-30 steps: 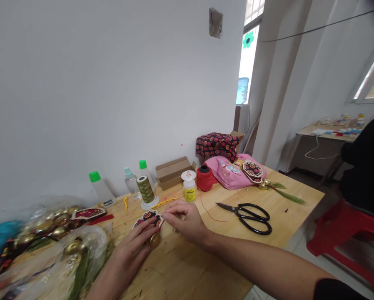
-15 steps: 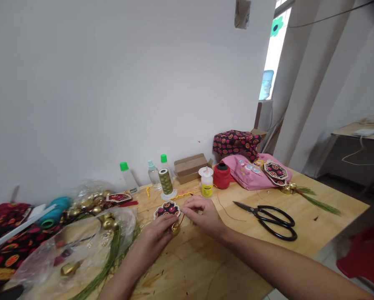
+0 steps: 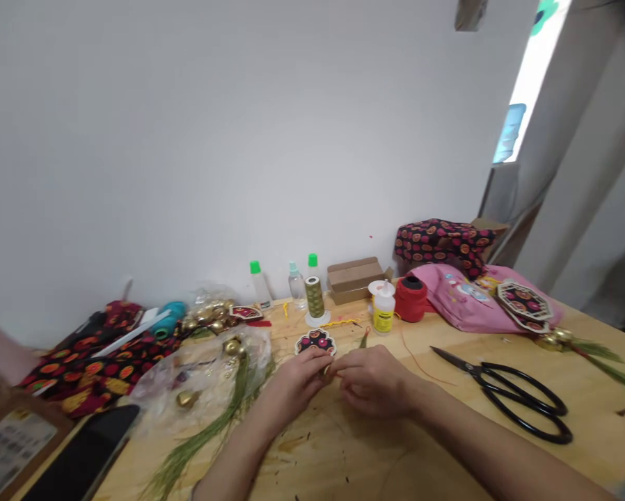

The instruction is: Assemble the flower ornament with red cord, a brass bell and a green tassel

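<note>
My left hand [image 3: 296, 384] is closed at the lower edge of a scalloped pendant [image 3: 315, 341] with a dark patterned face and pale rim. The small gold bell seen there earlier is now hidden behind my fingers. Fingertips of my right hand [image 3: 378, 379] pinch a thin red cord [image 3: 335, 371], close against my left fingertips. Just behind the right hand, a small green tassel [image 3: 365, 339] with a red loop lies on the wooden table [image 3: 312, 459]. Black-handled scissors [image 3: 516, 393] rest to the right of it.
At the back stand a glue bottle [image 3: 383, 312], a red thread spool [image 3: 411, 299], a green thread spool [image 3: 315, 298] and an open cardboard box [image 3: 357, 280]. Leftward lie a plastic bag [image 3: 213, 390] with gold bells, green tassel strands [image 3: 202, 442] and a phone [image 3: 85, 452].
The view has swung left, bringing a phone and a box into sight. My right hand has come closer to the left, its fingers more curled. The gold bell has gone out of sight.
</note>
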Demonstrator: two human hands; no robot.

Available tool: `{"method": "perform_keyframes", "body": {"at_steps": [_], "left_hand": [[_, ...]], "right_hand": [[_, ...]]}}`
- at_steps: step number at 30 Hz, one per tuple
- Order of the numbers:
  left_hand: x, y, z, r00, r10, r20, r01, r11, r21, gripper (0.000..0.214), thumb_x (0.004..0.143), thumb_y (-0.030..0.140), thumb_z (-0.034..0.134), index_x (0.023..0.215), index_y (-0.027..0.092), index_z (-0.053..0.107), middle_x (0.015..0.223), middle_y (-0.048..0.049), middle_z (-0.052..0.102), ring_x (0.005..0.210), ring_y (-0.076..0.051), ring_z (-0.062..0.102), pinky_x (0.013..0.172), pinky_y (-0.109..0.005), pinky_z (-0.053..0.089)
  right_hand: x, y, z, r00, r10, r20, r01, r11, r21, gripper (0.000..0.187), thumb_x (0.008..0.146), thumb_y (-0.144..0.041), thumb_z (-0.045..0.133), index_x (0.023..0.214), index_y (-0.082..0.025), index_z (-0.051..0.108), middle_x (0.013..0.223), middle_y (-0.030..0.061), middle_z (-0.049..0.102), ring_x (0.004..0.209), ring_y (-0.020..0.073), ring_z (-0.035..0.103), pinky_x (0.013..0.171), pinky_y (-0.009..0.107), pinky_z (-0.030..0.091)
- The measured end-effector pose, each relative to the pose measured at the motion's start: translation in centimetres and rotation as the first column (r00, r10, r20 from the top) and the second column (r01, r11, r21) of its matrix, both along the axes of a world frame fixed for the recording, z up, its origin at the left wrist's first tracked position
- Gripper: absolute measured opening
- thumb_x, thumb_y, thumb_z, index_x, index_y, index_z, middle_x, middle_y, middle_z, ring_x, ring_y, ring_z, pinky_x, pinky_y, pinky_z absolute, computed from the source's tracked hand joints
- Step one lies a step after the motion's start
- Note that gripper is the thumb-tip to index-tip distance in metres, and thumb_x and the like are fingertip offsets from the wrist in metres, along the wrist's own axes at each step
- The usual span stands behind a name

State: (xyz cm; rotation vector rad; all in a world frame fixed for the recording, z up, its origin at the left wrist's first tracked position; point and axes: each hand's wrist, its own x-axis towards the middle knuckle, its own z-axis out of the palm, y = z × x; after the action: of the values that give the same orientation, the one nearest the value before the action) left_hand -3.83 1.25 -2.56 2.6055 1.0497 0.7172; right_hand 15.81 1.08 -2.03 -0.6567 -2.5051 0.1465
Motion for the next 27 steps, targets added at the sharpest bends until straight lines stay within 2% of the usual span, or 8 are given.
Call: {"method": "perform_keyframes", "body": {"at_steps": [4,8,15,20,27], "left_hand": [[0.3,-0.5,-0.2,0.999,0.022,-0.028,-0.022,1.000,-0.015,0.025,0.081,0.017,0.047,0.104,0.020,0.055,0.104,-0.0062,0.059,0.095,-0.015,0.054,0.083,-0.027,0.044],[0.6,-0.7,-0.7,0.998,0.034,-0.054,-0.034,0.999,0.002,0.022,0.083,0.019,0.045,0.103,0.019,0.055,0.101,-0.0059,0.059,0.092,-0.015,0.055,0.080,-0.025,0.044],[0.9,-1.0,-0.3,0.997,0.022,-0.077,-0.021,1.000,0.018,0.019,0.084,0.022,0.044,0.099,0.019,0.056,0.098,-0.0054,0.060,0.090,-0.015,0.055,0.077,-0.024,0.043],[0.9,-1.3,0.0,0.995,0.011,-0.101,-0.008,1.000,0.029,0.019,0.085,0.021,0.042,0.096,0.019,0.057,0.097,-0.0051,0.060,0.087,-0.014,0.055,0.074,-0.022,0.043],[0.9,-1.3,0.0,0.992,0.005,-0.123,0.000,0.999,0.040,0.027,0.082,0.011,0.043,0.104,0.021,0.055,0.102,-0.0054,0.059,0.091,-0.014,0.054,0.076,-0.022,0.043]], "right_hand": [[-0.7,-0.7,0.0,0.957,-0.103,0.271,0.083,0.993,0.084,0.016,0.072,-0.014,0.045,0.064,-0.017,0.058,0.081,0.0037,0.065,0.062,0.0140,0.058,0.051,0.023,0.037],[-1.2,-1.1,0.0,0.919,-0.125,0.374,0.095,0.991,0.098,0.016,0.072,-0.011,0.044,0.070,-0.016,0.059,0.077,0.0055,0.064,0.062,0.0159,0.058,0.050,0.025,0.035],[-1.2,-1.2,0.1,0.907,-0.121,0.404,0.086,0.991,0.103,0.016,0.073,-0.011,0.045,0.075,-0.017,0.060,0.081,0.0052,0.063,0.066,0.0175,0.058,0.050,0.026,0.034],[-0.8,-1.0,-0.2,0.926,-0.105,0.363,0.076,0.993,0.092,0.016,0.075,-0.014,0.044,0.069,-0.019,0.059,0.076,0.0025,0.063,0.065,0.0154,0.057,0.050,0.025,0.032],[-0.6,-0.8,-0.7,0.949,-0.029,0.314,0.042,0.998,-0.035,0.014,0.072,-0.013,0.045,0.067,-0.019,0.057,0.071,-0.0012,0.062,0.064,0.0121,0.057,0.052,0.022,0.032]]}}
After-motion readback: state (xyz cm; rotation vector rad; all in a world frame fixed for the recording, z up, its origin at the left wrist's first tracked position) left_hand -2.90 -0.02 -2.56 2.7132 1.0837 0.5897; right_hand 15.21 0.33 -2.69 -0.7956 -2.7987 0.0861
